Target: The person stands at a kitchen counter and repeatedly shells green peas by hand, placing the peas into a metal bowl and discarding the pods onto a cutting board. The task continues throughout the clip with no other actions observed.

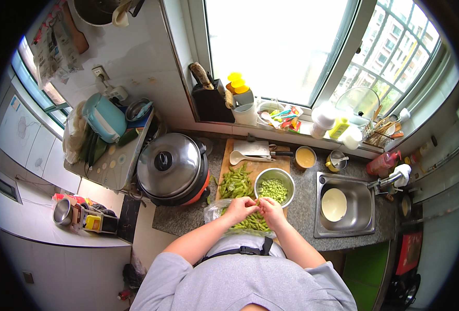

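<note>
My left hand (240, 210) and my right hand (273, 214) meet at the near rim of a metal bowl (259, 175), pinching a green soybean pod (257, 202) between their fingertips. Shelled green beans (272, 189) lie inside the bowl. Beneath my wrists, more whole pods (253, 223) rest on a clear plastic bag (214, 210). To the left of the bowl, a pile of pods (235, 182), some looking flattened, covers part of a wooden cutting board (223, 165). My fingers hide most of the pod they hold.
A cleaver (253, 147) and white ladle (239, 157) lie across the board's far end. Left stands a lidded electric pot (167, 163). A cup of yellowish liquid (305, 157) stands right of the board, and a steel sink (360, 221) holds a pale bowl (333, 205).
</note>
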Tool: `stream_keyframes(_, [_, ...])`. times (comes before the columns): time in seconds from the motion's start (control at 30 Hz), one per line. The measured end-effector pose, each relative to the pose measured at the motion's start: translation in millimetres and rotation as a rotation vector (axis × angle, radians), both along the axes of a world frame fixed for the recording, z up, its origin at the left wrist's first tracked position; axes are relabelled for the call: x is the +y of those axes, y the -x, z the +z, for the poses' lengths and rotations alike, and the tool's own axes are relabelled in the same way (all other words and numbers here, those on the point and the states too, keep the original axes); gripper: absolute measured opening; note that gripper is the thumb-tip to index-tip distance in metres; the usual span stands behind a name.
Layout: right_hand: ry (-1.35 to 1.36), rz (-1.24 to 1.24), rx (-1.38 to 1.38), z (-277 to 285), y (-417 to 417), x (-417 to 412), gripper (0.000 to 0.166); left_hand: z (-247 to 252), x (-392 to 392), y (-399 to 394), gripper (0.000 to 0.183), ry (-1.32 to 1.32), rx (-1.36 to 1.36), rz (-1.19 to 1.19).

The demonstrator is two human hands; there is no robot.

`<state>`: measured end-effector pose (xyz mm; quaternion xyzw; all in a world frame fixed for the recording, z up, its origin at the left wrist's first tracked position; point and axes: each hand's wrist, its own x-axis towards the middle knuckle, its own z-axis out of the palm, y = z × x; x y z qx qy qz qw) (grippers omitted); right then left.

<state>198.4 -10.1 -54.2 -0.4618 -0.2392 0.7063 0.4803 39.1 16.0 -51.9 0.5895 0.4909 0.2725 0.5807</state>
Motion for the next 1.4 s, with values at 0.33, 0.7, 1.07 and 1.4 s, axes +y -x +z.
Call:
stream_keyframes(0.33, [-0.405, 0.135, -0.595, 17.2, 10.1, 3.6, 0.018, 24.9, -8.0, 7.8, 0.011, -0.077, -0.065, 0.053])
stream_keyframes(0.7, [-0.500, 0.234, -0.713, 25.1, 8.6, 5.7, 0.019, 17.4, -6.3, 15.3, 0.013, 0.213, -0.377, 0.058])
stream_keyframes(1.07, [-0.325, 0.198, -0.632, 28.0, 13.8, 8.1, 0.019, 6.7, -9.6, 14.7, 0.015, 0.306, -0.387, 0.093])
stream_keyframes(1.4, [-0.553, 0.428, -0.680, 39.1, 7.3, 4.9, 0.029, 13.0, -11.6, 25.9, 0.011, 0.677, -0.706, 0.092])
